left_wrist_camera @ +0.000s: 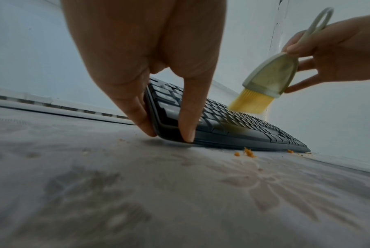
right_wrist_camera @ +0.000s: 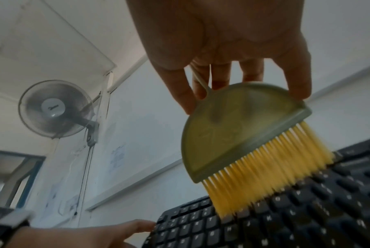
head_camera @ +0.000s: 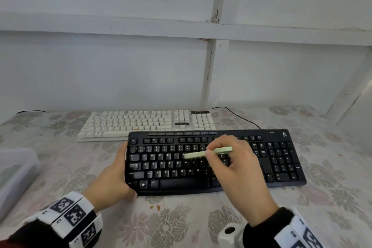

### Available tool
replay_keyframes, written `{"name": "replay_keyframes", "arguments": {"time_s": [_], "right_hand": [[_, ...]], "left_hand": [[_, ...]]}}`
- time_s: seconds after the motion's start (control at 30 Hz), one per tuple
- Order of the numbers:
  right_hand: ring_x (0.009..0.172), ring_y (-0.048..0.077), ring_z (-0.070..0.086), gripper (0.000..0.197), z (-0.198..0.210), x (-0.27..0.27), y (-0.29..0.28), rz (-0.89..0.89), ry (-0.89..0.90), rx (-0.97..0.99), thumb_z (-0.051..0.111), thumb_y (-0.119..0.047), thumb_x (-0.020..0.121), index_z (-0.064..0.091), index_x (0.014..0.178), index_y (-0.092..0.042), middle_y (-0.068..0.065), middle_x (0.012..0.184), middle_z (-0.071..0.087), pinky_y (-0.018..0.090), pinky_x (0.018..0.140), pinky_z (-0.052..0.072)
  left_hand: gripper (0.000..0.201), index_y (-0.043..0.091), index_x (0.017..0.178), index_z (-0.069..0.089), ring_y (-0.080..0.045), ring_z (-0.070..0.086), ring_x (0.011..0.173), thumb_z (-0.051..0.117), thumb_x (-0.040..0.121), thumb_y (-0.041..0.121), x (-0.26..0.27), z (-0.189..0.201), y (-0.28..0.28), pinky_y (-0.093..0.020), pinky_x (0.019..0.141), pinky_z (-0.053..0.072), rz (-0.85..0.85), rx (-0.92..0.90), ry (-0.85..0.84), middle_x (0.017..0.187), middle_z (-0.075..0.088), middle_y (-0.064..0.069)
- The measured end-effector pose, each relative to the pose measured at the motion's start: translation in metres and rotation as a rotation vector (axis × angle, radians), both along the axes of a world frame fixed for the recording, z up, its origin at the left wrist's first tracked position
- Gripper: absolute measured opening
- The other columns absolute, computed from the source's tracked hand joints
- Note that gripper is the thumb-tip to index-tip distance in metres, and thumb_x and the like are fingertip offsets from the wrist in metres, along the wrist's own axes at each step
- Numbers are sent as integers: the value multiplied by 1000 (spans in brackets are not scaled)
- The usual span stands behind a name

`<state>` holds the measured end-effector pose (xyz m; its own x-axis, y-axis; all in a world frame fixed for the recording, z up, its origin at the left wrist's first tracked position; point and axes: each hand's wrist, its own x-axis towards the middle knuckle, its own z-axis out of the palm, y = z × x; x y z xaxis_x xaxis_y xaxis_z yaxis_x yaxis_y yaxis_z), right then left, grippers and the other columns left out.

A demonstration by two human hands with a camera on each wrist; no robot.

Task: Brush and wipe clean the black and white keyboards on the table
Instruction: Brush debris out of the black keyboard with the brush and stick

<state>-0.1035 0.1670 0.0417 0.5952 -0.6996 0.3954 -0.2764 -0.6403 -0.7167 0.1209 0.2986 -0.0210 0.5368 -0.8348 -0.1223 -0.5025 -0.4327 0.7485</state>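
I see right hand [head_camera: 239, 164] pinching brush [right_wrist_camera: 239, 132], bristles on black keyboard [head_camera: 213, 162] mid-rows; left hand [head_camera: 112, 175] grips its left edge. White keyboard [head_camera: 145, 124] just behind.

Head overhead; wrists low, perhaps table-level.

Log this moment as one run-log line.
left hand: steadies black keyboard | right hand: brush sweeping keys | white keyboard: untouched
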Motion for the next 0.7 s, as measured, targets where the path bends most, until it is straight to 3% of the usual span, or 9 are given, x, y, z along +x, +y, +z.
{"name": "replay_keyframes", "arguments": {"time_s": [0.1, 0.2, 0.27, 0.4, 0.5, 0.63, 0.7], "right_hand": [[86, 5, 49, 15, -4, -5, -3, 49, -7, 113, 59, -25, 89, 59, 77, -33, -20, 95, 58, 16, 66, 36], [77, 12, 47, 15, -9, -15, -15, -1, -9, 141, 59, -23, 89, 59, 76, -32, -12, 82, 59, 17, 62, 34], [72, 10, 43, 16, -8, -24, -25, -39, -9, 150, 60, -22, 88, 59, 75, -30, -11, 74, 58, 13, 59, 31], [67, 0, 39, 11, 0, -29, -24, 18, -26, 181, 61, -24, 88, 62, 78, -29, -16, 79, 60, 12, 56, 33], [61, 1, 43, 15, -2, -27, -21, 55, -48, 208, 62, -21, 88, 63, 76, -30, -13, 77, 60, 11, 55, 33], [52, 3, 44, 17, -1, -42, -36, -56, -65, 192, 63, -15, 87, 63, 73, -24, -9, 64, 57, 9, 48, 32], [60, 4, 46, 19, 3, -52, -42, -109, -79, 165, 63, -17, 87, 63, 71, -28, -10, 68, 58, 11, 51, 34]], "left_hand": [[120, 58, 125, -4, -12, 63, 87, 72, 59, -8, 0, 0, 0, -21, 68, 48, 2, 7, 12, 100, 59, 12], [120, 57, 123, -4, -11, 63, 86, 73, 59, -8, -1, 1, 0, -18, 66, 46, 10, 14, 11, 100, 59, 12], [119, 57, 123, -5, -12, 63, 85, 73, 60, -9, -2, 2, 0, -18, 65, 46, 15, 16, 13, 99, 59, 12], [119, 57, 123, -3, -15, 64, 81, 72, 59, -10, -3, 2, 0, -22, 66, 49, 17, 8, 16, 96, 62, 8], [120, 57, 125, -2, -16, 66, 79, 71, 59, -11, -3, 3, 0, -24, 66, 51, 22, 5, 26, 93, 63, 5], [119, 55, 126, 0, -18, 66, 78, 71, 59, -11, -4, 4, 0, -28, 68, 53, 25, -2, 29, 92, 64, 3], [119, 56, 125, -1, -19, 66, 78, 70, 59, -11, -6, 5, 0, -30, 69, 54, 20, -4, 23, 92, 64, 1]]}}
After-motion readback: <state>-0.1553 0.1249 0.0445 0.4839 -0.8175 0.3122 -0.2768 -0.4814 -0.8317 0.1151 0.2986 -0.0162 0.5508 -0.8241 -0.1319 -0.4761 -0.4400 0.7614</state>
